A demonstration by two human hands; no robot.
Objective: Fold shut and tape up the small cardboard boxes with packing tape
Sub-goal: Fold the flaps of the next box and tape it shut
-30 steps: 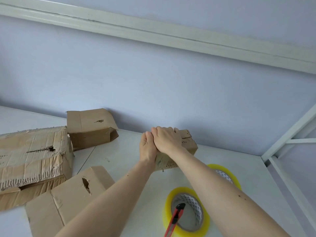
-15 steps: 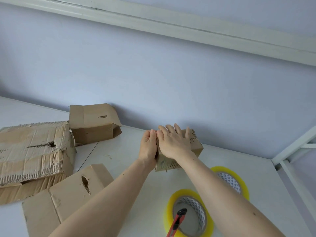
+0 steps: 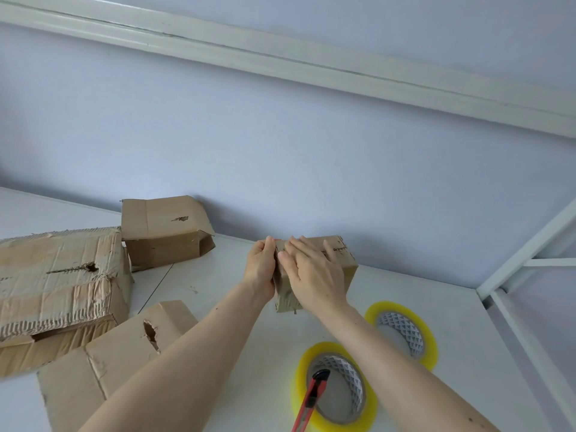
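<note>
Hiding the small box's (image 3: 341, 257) near end, 2 hands (image 3: 311, 275) press it.

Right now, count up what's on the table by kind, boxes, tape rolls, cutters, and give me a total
Cardboard boxes: 4, namely the small box under both hands, the open box, the large crushed box, the near box
Yellow tape rolls: 2, nearer and farther
Red utility knife: 1
Total: 7
</note>
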